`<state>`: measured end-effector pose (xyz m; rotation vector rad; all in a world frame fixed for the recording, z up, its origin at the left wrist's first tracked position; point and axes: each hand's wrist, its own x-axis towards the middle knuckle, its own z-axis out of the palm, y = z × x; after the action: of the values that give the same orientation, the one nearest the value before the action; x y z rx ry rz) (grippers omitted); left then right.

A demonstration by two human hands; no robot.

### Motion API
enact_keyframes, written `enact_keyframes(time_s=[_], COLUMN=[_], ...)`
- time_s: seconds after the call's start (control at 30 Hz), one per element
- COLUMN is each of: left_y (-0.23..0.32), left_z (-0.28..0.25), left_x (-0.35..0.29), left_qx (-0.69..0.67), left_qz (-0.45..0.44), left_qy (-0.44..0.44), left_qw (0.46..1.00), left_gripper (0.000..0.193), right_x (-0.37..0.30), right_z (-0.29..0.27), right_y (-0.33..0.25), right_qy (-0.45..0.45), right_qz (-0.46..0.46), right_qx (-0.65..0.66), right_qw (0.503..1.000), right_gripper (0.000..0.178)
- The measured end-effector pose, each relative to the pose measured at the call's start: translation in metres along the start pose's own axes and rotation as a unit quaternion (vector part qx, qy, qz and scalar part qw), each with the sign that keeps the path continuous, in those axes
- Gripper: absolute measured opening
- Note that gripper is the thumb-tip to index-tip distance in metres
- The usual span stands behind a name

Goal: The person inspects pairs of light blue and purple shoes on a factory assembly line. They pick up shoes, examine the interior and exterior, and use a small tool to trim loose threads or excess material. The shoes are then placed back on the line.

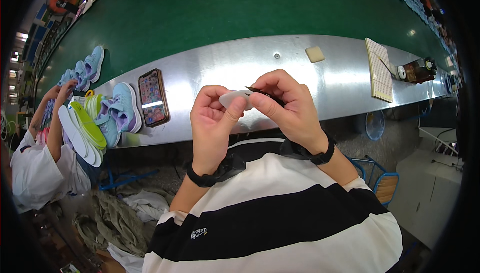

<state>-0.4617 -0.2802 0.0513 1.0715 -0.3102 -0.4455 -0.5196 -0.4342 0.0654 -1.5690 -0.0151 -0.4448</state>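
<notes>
Both in action at twelve o'clock: left hand point(211, 120) pinching a small flat rounded white piece point(231, 96), right hand point(295, 107) gripping a slim black pointed piece point(268, 95), over the shiny silver metal ledge point(345, 75).

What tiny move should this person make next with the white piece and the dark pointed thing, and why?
Perhaps ease the dark pointed thing slightly toward the white piece: the left hand pinches the piece, the right hand holds the pointed thing, and its tip is close to the piece's edge. I can't tell whether they touch.
</notes>
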Motion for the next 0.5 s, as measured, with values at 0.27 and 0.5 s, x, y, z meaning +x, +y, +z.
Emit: enact_keyframes(time_s=[0.27,0.5], left_y=[-0.002,0.002], left_z=[0.0,-0.006], left_x=[0.001,0.006], left_qx=[-0.042,-0.125], left_qz=[-0.027,-0.057], left_qy=[-0.024,-0.015], left_qw=[0.998,0.99], left_gripper=[0.025,0.028], right_x=[0.004,0.001], right_z=[-0.004,-0.007], right_y=[-0.004,-0.001], right_qy=[0.016,-0.044], right_qz=[0.123,0.169], right_qx=[0.174,0.178], right_qw=[0.977,0.968], right_gripper=[0.019,0.022])
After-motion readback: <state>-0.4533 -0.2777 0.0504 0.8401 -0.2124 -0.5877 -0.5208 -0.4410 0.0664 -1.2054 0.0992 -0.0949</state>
